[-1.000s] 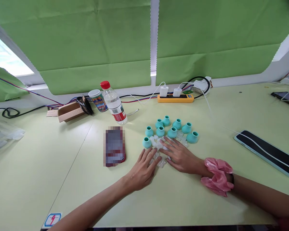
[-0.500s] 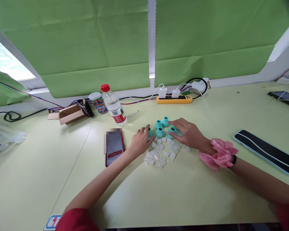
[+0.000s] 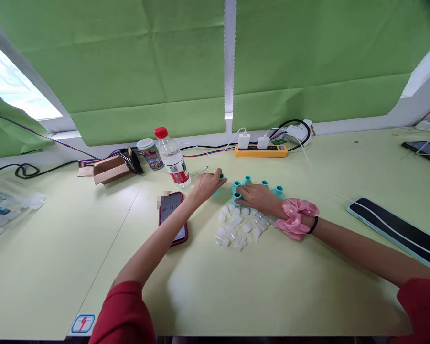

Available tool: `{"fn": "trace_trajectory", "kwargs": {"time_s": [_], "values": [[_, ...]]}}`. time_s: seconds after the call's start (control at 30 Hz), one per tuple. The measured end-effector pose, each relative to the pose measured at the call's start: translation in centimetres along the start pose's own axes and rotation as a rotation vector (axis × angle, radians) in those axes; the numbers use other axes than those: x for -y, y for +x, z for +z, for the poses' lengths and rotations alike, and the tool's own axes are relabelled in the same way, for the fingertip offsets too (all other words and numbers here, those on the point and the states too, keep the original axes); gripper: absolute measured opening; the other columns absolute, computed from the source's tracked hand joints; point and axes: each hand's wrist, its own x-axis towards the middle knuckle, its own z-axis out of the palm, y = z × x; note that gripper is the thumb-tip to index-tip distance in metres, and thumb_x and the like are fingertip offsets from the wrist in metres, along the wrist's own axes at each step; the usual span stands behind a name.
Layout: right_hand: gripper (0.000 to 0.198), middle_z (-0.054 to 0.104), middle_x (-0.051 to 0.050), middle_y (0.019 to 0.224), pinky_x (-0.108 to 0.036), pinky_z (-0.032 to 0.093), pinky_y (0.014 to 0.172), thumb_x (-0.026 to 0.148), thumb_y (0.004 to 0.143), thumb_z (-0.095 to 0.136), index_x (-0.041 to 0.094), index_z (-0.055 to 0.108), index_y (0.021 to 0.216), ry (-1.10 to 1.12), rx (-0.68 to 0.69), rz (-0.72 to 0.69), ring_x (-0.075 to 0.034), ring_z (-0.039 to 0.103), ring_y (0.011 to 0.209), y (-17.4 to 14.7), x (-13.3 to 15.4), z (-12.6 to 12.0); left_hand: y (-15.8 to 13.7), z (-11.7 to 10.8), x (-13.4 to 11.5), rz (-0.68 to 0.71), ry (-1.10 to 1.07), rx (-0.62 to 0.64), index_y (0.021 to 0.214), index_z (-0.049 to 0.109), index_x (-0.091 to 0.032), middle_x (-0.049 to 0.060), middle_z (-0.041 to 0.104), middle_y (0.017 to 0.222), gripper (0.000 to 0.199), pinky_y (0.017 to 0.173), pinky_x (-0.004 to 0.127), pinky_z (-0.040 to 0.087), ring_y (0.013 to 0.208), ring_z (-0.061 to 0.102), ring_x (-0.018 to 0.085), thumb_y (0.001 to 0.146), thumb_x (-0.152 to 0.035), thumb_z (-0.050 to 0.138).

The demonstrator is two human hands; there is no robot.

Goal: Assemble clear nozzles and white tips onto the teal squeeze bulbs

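Left hand (image 3: 208, 186): grip around one teal cone (image 3: 221, 176), left of the upright teal cluster (image 3: 247, 180). Right hand (image 3: 257, 197): nearer cluster, grip unclear.

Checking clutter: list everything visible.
Hollow flared pieces: six visible, teal, centre
Plastic bits: many, whitish, nearer
Phones: three, red, teal, black, left to right
Capped plastic bottle: one, clear, back
Lidded can: one, multicoloured, back
Cardboard box: one, brown, back
Power strip: one, yellow, back
Chargers: two, white, on strip
Cables: several, multicoloured, back
Plastic bag: one, clear, left
Blinds: three, green, behind
Label: one, white, front
Scrunchie: one, pink, right wrist
Hands: two (left, right), centre
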Motion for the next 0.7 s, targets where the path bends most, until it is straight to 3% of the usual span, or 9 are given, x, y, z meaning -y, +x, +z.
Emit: {"fn": "trace_trajectory", "kwargs": {"time_s": [0.13,0.27,0.37,0.47,0.6,0.7], "values": [[0.031,0.061,-0.005,0.071,-0.028,0.038,0.056,0.043,0.087,0.034,0.020,0.055,0.084,0.031,-0.026,-0.013,-0.019,0.055,0.068,-0.3,0.0,0.2,1.9,0.6,0.2,0.087,0.023,0.047,0.104,0.046,-0.015,0.013,0.065,0.081,0.040,0.062,0.028,0.040,0.078,0.062,0.026,0.086,-0.047,0.031],[0.043,0.062,-0.007,0.076,-0.026,0.037,0.055,0.047,0.088,0.025,0.016,0.054,0.088,0.069,-0.086,0.002,-0.018,0.057,0.069,-0.3,-0.6,-1.8,1.7,1.3,0.7,0.090,0.043,0.044,0.113,0.042,-0.015,0.013,0.064,0.082,0.044,0.061,0.028,0.039,0.079,0.061,0.026,0.085,-0.048,0.034],[0.047,0.061,-0.008,0.077,-0.026,0.036,0.056,0.049,0.088,0.022,0.013,0.052,0.093,0.093,-0.156,0.079,-0.017,0.057,0.067,-0.1,-2.8,-4.2,1.3,1.5,1.1,0.058,0.057,0.032,0.119,0.037,-0.016,0.012,0.064,0.080,0.049,0.061,0.028,0.039,0.078,0.061,0.026,0.084,-0.050,0.033],[0.045,0.059,-0.004,0.067,-0.025,0.034,0.052,0.054,0.084,0.030,0.015,0.051,0.091,0.143,-0.213,0.268,-0.016,0.054,0.059,-0.1,-6.7,-5.6,1.3,1.6,1.3,0.014,0.068,0.020,0.121,0.036,-0.016,0.012,0.064,0.078,0.050,0.061,0.028,0.039,0.077,0.061,0.026,0.085,-0.050,0.030],[0.044,0.060,-0.005,0.069,-0.025,0.030,0.050,0.053,0.084,0.028,0.016,0.050,0.093,0.111,-0.058,0.365,-0.019,0.055,0.060,-1.1,-11.5,-3.9,1.5,1.5,1.5,-0.007,0.069,0.027,0.114,0.044,-0.014,0.014,0.064,0.079,0.048,0.060,0.029,0.039,0.077,0.061,0.028,0.085,-0.050,0.030],[0.043,0.060,-0.004,0.066,-0.024,0.029,0.048,0.054,0.083,0.030,0.018,0.052,0.090,0.119,0.018,0.347,-0.019,0.054,0.057,-2.1,-13.0,-1.3,1.6,1.3,1.6,0.012,0.058,0.042,0.109,0.048,-0.015,0.013,0.063,0.081,0.047,0.061,0.029,0.039,0.078,0.061,0.027,0.082,-0.051,0.034]]}}
